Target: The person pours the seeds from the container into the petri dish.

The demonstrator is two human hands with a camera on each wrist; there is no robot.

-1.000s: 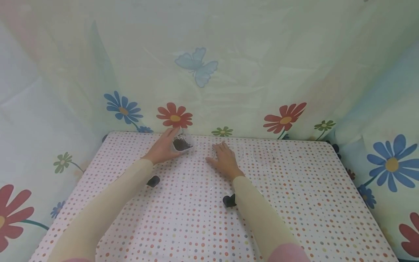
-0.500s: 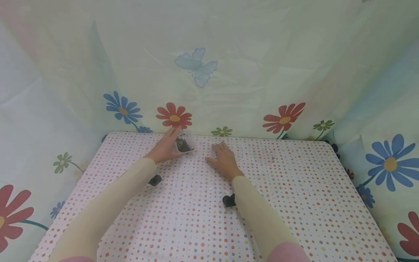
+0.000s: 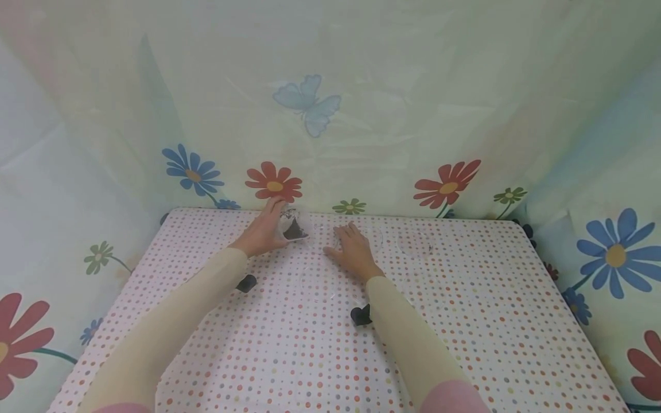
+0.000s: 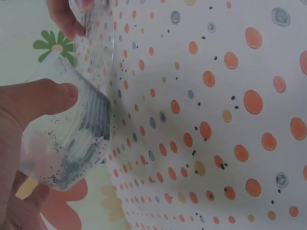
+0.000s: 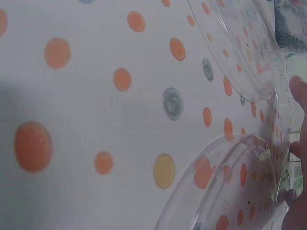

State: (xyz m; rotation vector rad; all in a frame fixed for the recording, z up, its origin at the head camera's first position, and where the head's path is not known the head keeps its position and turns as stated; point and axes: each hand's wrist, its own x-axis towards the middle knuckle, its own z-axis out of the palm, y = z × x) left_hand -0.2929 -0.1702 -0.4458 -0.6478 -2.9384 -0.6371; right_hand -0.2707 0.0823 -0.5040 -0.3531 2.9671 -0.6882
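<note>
In the head view my left hand (image 3: pixel 262 230) grips a tilted clear plastic cup (image 3: pixel 295 229) near the table's back edge. Small dark grains lie along its side; the left wrist view shows the cup (image 4: pixel 64 139) with thumb and fingers around it. The cup leans toward a clear round dish (image 4: pixel 101 48). Fingers of my right hand (image 3: pixel 354 251) hold this dish at its rim, partly hidden in the head view. At the right wrist view's edge, part of the right hand (image 5: pixel 298 143) shows beside clear plastic.
More clear round dishes lie near the right hand, one in front (image 5: pixel 211 191) and one further off (image 5: pixel 240 52). Another (image 3: pixel 415 248) sits to the right. Dark grains (image 4: pixel 233 98) dot the spotted tabletop (image 3: pixel 289 355). A flowered curtain (image 3: pixel 392 115) hangs behind.
My left hand has shifted slightly right and tipped the cup further, and the dark patch of grains in it looks smaller. The right hand has stayed in place.
</note>
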